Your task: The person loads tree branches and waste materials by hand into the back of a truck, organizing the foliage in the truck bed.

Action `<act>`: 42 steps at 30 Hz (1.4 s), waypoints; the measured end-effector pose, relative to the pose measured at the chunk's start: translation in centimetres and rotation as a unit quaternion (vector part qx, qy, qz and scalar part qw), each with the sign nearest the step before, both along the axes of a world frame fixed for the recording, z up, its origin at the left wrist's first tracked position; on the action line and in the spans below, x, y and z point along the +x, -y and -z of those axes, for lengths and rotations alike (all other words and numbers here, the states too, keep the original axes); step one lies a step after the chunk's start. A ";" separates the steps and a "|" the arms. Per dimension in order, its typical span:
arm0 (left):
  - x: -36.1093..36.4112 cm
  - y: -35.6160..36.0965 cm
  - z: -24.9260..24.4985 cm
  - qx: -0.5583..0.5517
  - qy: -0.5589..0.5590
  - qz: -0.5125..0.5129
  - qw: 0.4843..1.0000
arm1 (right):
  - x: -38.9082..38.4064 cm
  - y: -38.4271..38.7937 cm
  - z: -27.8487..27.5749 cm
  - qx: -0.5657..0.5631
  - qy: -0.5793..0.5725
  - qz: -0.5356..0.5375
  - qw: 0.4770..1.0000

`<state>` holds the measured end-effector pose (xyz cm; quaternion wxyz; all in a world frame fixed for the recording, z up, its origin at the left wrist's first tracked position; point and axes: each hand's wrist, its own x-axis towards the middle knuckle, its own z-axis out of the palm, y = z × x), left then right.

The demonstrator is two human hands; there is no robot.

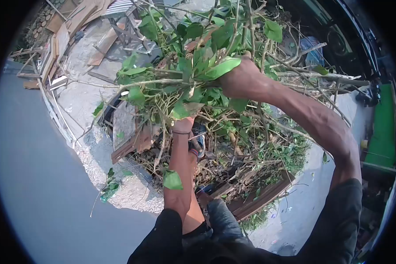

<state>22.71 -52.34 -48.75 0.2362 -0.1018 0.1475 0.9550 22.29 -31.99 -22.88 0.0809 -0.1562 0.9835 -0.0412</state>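
I hold a bundle of green leafy branches point(193, 66) up in front of me with both hands. My right hand point(244, 79) is closed around several stems at the top of the bundle. From below, my left hand point(183, 124) reaches into the leaves. Only its wrist, with a dark band, shows, and the fingers are hidden by foliage. One long bare stem point(119, 83) sticks out to the left. Thin grey twigs point(321, 75) stick out to the right.
Below the bundle lies a heap of dry twigs and leaves point(251, 158) edged by a brown wooden board point(264, 198). Planks and scrap wood point(70, 31) are piled at the upper left. Grey pavement point(39, 176) spreads to the left. A green object point(383, 127) stands at the right.
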 end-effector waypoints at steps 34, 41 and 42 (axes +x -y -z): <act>6.1 7.9 -9.0 -0.037 -0.087 0.028 0.995 | 10.3 0.0 12.0 -0.163 -0.157 -0.011 0.974; 9.7 1.8 -21.0 -0.077 0.007 -0.156 0.985 | 19.1 -7.0 -10.7 -0.167 -0.080 0.318 0.930; 9.4 0.5 -24.3 -0.092 0.043 -0.191 0.976 | 20.2 -8.8 -12.7 -0.124 -0.112 0.333 0.928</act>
